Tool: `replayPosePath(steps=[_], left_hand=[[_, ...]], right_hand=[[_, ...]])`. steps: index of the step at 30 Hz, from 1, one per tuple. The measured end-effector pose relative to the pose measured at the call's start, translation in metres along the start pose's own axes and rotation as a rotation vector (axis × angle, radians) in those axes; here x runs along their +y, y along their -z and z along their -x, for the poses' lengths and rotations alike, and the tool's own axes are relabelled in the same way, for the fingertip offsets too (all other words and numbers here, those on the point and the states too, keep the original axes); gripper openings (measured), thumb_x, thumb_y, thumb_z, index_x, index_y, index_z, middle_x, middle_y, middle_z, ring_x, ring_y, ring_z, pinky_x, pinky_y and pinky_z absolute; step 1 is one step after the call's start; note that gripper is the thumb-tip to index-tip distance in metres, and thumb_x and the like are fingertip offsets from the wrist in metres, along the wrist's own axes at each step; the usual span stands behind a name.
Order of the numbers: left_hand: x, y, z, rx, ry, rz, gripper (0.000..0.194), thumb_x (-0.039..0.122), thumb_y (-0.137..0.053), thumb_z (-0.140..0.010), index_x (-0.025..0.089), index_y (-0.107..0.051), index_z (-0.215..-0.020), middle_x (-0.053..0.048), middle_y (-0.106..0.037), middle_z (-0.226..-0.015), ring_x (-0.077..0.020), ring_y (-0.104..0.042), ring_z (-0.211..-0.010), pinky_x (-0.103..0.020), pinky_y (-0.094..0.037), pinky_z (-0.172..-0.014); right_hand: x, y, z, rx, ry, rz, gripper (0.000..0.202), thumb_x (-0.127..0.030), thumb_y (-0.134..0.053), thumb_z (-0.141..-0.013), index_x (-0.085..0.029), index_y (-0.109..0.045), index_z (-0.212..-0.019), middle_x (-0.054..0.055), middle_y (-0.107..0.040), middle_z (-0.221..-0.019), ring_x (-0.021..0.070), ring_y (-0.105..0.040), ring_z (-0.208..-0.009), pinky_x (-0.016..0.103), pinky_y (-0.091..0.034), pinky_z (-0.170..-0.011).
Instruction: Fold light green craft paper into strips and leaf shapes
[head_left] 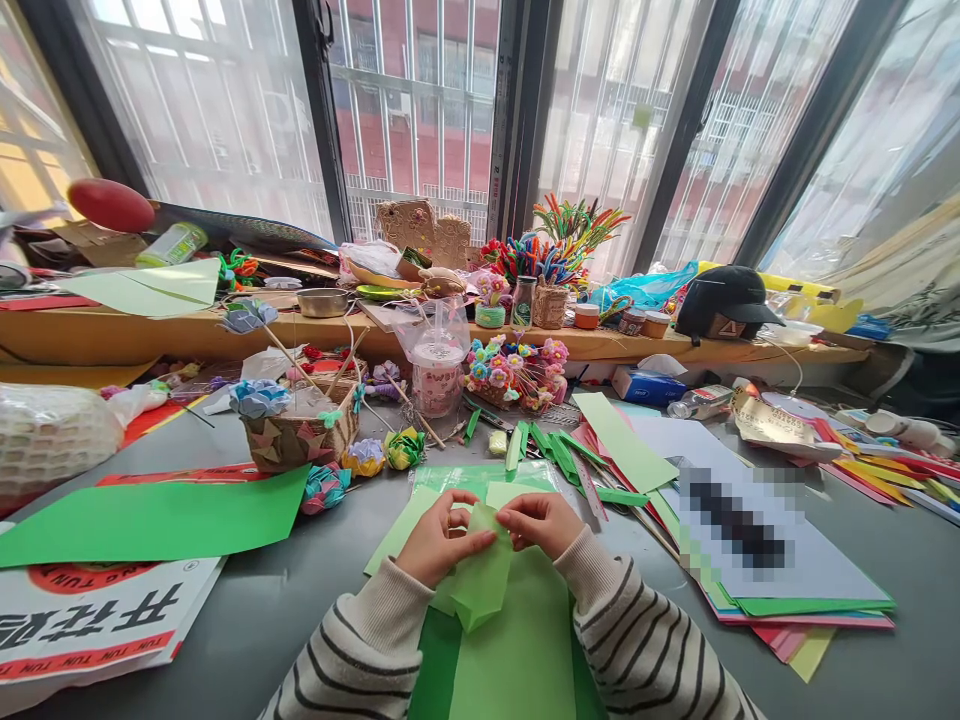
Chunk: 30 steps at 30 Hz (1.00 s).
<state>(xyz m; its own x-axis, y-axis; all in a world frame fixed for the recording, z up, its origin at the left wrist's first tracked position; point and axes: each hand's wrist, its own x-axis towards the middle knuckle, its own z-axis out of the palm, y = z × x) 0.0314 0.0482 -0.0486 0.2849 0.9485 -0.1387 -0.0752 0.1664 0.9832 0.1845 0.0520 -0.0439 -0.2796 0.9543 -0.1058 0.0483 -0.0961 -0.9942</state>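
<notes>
Gray table (292,620); folded green paper (484,580) between both hands (484,530), fingertips touching.

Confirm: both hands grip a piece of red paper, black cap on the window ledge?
Color's wrong: head view shows the left hand and right hand gripping light green paper, not red. Black cap is on the window ledge, as stated.
</notes>
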Motion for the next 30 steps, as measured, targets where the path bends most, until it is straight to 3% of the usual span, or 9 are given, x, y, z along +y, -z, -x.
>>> replayPosePath(steps=[8, 12, 17, 30], left_hand=[[-0.002, -0.002, 0.000, -0.070, 0.016, 0.045, 0.046, 0.026, -0.067, -0.047, 0.019, -0.034, -0.078, 0.004, -0.056, -0.054, -0.0112, -0.054, -0.047, -0.022, -0.040, -0.047], [-0.004, -0.001, -0.001, -0.085, 0.020, 0.075, 0.044, 0.025, -0.067, -0.048, 0.020, -0.032, -0.073, 0.006, -0.055, -0.050, -0.0097, -0.052, -0.044, -0.020, -0.038, -0.045], [-0.005, -0.002, -0.002, -0.093, -0.001, 0.098, 0.044, 0.024, -0.067, -0.048, 0.020, -0.031, -0.072, 0.008, -0.053, -0.047, -0.0063, -0.048, -0.041, -0.017, -0.036, -0.042], [-0.004, -0.002, -0.001, -0.013, -0.039, 0.080, 0.046, 0.028, -0.068, -0.045, 0.019, -0.032, -0.073, 0.007, -0.050, -0.050, -0.0067, -0.046, -0.044, -0.019, -0.034, -0.043]], right_hand=[[0.001, -0.006, 0.001, 0.053, 0.231, 0.186, 0.021, -0.032, -0.054, -0.062, -0.012, -0.052, -0.055, -0.003, -0.046, -0.047, 0.0073, -0.042, -0.045, 0.020, -0.036, -0.045], [0.001, -0.012, 0.004, 0.156, 0.305, 0.408, 0.022, -0.033, -0.046, -0.067, -0.015, -0.047, -0.055, -0.002, -0.043, -0.050, 0.0086, -0.041, -0.047, 0.019, -0.034, -0.043], [0.009, -0.018, 0.002, 0.264, 0.540, 0.778, 0.026, -0.030, -0.032, -0.076, -0.016, -0.041, -0.056, 0.000, -0.043, -0.055, 0.0108, -0.040, -0.052, 0.022, -0.033, -0.049], [0.014, -0.011, -0.004, 0.187, 0.658, 1.063, 0.048, -0.042, -0.008, -0.080, -0.016, -0.042, -0.058, 0.004, -0.049, -0.057, 0.0129, -0.044, -0.055, 0.022, -0.034, -0.049]])
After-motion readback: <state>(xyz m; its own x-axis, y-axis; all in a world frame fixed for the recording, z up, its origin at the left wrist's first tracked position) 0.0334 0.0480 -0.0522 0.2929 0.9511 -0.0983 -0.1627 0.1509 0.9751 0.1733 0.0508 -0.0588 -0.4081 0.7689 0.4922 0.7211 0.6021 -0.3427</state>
